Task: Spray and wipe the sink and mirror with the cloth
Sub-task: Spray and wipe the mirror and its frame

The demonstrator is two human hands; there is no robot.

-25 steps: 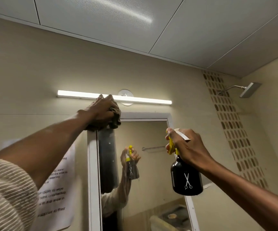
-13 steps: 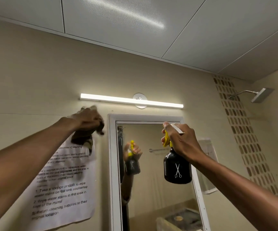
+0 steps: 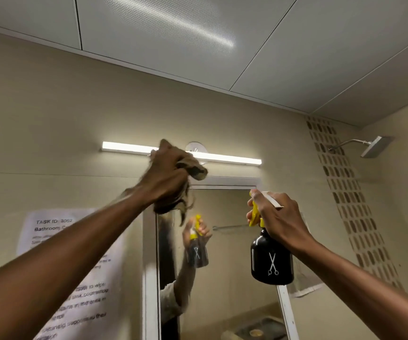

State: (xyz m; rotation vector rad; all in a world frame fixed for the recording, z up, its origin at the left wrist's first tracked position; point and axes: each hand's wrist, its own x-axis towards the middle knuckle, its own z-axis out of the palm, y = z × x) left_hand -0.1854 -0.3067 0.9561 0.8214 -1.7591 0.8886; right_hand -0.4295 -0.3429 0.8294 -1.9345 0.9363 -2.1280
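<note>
A white-framed mirror (image 3: 232, 253) hangs on the beige wall ahead. My left hand (image 3: 166, 177) is raised at the mirror's top left corner, closed around a bunched brownish cloth (image 3: 194, 169) whose loose end dangles over the glass. My right hand (image 3: 279, 217) holds a black spray bottle (image 3: 271, 261) with a yellow trigger and a white scissors logo, in front of the mirror's right side. The glass reflects the bottle and an arm. The sink is out of view.
A lit light bar (image 3: 227, 158) runs above the mirror. A printed task sheet (image 3: 75, 278) is taped to the wall left of the mirror. A shower head (image 3: 374, 146) sticks out at upper right beside a strip of mosaic tile (image 3: 352, 204).
My left hand swung with the cloth from left of the mirror, over the paper sheet, back up to the mirror's top left corner. The right hand with the bottle stayed roughly in place.
</note>
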